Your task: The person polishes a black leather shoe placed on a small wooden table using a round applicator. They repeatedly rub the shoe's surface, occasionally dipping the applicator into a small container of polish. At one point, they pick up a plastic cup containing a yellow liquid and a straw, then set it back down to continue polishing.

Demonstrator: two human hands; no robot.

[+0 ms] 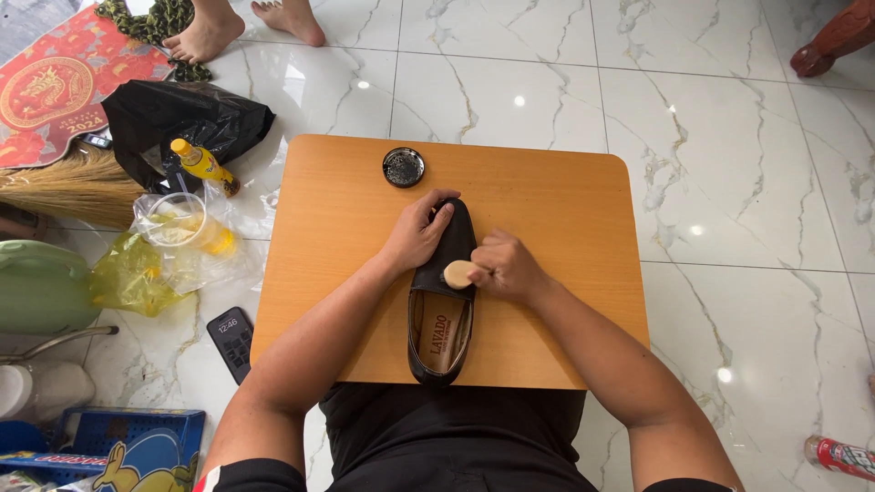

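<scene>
So there's a black loafer (444, 301) lying roughly in the middle of a small wooden worktop (565, 219), toe pointing away from the person, heel near the front edge. The left hand (417, 232) is clamped over the toe end, pinning the shoe down. The right hand (507, 266) is closed around a small brush with a round tan wooden end (458, 273), pressed right on the shoe's upper just past the opening.

An open round tin (403, 167) of dark polish sits near the far edge of the worktop, apart from the shoe, with nothing between it and the hands.

The floor on the left is pretty cluttered: a phone (232, 341) just beside the worktop, a clear plastic bag with a cup in it (182, 228), a yellow bottle (202, 165) leaning on a black plastic bag (182, 118), a straw broom (64, 187), a red mat (64, 82), and a blue crate (137, 437). Somebody's bare feet (241, 25) are at the top, well apart. A red can (840, 456) lies at bottom right.
</scene>
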